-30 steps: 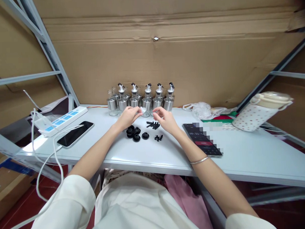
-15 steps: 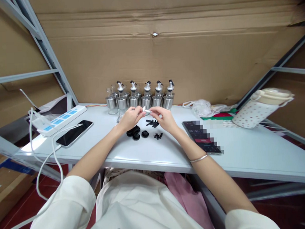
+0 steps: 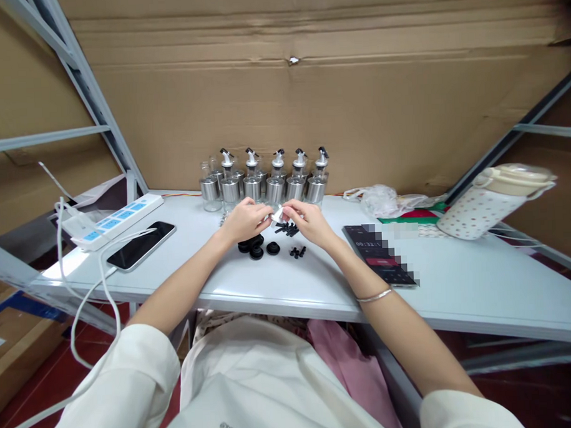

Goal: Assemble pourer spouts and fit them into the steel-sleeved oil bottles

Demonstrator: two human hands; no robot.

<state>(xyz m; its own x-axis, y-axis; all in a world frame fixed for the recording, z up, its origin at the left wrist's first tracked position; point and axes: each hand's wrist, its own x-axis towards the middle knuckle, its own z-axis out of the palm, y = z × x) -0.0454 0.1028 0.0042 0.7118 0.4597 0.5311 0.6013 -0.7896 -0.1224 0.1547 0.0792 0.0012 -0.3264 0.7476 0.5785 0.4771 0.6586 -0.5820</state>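
Between my two hands is a small white pour spout [image 3: 277,215], partly covered by fingers. My left hand [image 3: 246,221] pinches it from the left, and my right hand [image 3: 307,221] has its fingertips closed on its right side. Below my hands lie several round black stoppers [image 3: 256,251], a cluster of thin black strips [image 3: 286,228] and a few tiny black pieces [image 3: 297,253]. Behind my hands stand several glass bottles with steel sleeves [image 3: 275,190]; the front ones carry white spouts with black flip tops [image 3: 301,155].
A phone [image 3: 141,246] and a white power strip [image 3: 117,222] with cables lie on the left. To the right are a phone showing a timer [image 3: 378,257], a clear plastic bag [image 3: 381,201] and a spotted tumbler [image 3: 473,210]. Cardboard [image 3: 282,108] walls the table's back.
The white spout has turned between my fingers, from lying sideways to tilted with its wider part showing. Both hands stay close together in nearly the same place.
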